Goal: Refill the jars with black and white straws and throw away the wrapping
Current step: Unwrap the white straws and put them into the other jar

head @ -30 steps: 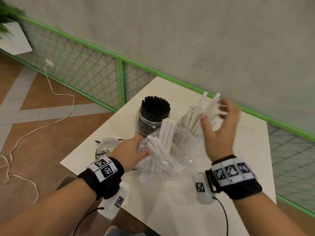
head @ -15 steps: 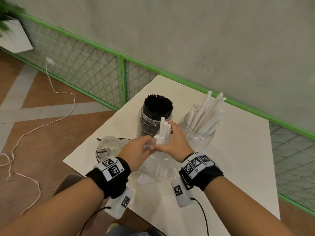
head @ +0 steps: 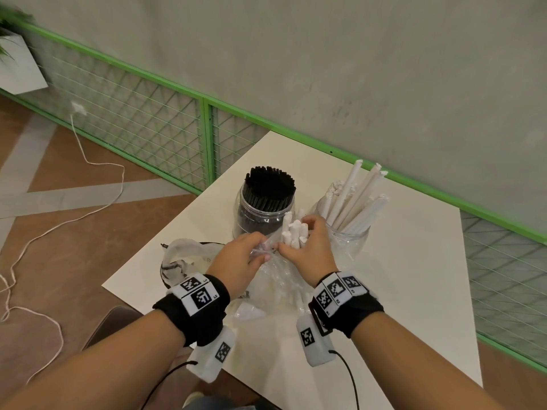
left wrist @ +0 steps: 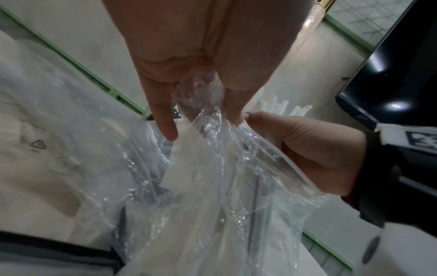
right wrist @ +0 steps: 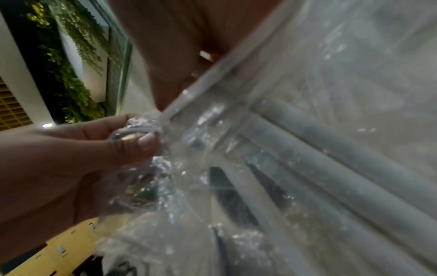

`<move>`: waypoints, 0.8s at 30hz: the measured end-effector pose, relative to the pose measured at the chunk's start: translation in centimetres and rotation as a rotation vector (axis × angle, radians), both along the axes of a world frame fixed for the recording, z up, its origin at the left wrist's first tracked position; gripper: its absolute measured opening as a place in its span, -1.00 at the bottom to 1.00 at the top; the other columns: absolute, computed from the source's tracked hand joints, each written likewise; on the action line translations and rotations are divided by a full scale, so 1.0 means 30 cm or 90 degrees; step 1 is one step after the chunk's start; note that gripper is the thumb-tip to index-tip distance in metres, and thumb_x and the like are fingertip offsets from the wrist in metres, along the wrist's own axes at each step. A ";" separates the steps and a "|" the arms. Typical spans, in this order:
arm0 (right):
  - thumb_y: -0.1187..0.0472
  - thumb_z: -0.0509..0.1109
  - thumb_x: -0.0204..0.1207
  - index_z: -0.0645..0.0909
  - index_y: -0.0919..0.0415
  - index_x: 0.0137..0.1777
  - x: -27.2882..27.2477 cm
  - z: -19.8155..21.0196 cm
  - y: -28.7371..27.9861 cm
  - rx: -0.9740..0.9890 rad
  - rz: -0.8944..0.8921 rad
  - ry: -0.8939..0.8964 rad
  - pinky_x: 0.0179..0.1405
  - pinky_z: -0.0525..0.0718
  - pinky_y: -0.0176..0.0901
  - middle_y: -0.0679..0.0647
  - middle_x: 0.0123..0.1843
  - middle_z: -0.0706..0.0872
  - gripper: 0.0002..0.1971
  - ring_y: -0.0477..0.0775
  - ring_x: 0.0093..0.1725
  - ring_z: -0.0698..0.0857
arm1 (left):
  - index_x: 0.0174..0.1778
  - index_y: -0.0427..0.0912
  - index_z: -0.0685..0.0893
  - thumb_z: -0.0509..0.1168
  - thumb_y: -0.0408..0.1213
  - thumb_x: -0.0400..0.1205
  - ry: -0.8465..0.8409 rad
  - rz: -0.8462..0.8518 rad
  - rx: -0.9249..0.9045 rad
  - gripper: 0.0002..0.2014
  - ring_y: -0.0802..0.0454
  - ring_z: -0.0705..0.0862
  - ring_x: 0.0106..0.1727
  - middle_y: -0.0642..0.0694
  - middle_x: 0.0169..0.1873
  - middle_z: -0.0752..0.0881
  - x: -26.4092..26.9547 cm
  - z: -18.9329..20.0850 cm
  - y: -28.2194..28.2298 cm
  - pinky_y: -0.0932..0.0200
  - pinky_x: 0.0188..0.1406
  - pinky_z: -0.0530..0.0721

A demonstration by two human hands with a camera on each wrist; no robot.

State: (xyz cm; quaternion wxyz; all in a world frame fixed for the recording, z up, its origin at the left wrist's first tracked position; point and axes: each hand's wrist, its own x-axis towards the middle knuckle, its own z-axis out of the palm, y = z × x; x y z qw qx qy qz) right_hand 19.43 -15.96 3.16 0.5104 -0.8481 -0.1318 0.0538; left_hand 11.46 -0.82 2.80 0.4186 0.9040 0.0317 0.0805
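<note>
Centrally in the head view, both hands meet over a clear plastic wrapping (head: 281, 279) that stands on the white desk (head: 414, 291) in the lower middle of the frame. The left hand (head: 239, 258) pinches the wrapping's crumpled upper edge between thumb and fingers. The right hand (head: 307, 253) has its fingers curled round a bundle of white straws (head: 294, 232) whose tips stick up out of the wrapping. Just behind the hands, a clear jar (head: 260, 214) packed with black straws (head: 269, 184) stands left of centre, and a second clear jar (head: 349, 235) holding loose white straws that lean toward the upper right stands right of centre. A crumpled empty wrapper (head: 186, 255) lies on the desk to the left of the left hand. A white cord (head: 97, 164) trails across the brown floor at the left.

Next, the left wrist view shows the left hand (left wrist: 189, 61) from the upper middle, its fingers (left wrist: 165, 119) and thumb nipping a twist of the wrapping (left wrist: 212, 168), which hangs down through the centre. The right hand (left wrist: 314, 155) comes in from the right, touching the same film.

Lastly, the right wrist view shows white straws (right wrist: 331, 168) running diagonally behind the film (right wrist: 212, 186) across the right half, with the right hand (right wrist: 177, 46) closed on them at the upper middle. The left hand (right wrist: 71, 158) pinches the film at the left.
</note>
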 end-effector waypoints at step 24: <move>0.35 0.49 0.37 0.44 -0.10 0.06 -0.020 0.104 -0.022 0.129 0.012 -0.110 -0.26 0.63 -0.32 0.03 -0.14 0.67 -0.58 -0.03 -0.22 0.67 | 0.01 -0.14 0.53 0.28 -0.27 0.63 0.010 0.053 0.035 -0.91 -0.06 0.61 -0.03 -0.09 -0.04 0.64 0.033 0.008 -0.009 0.08 -0.05 0.55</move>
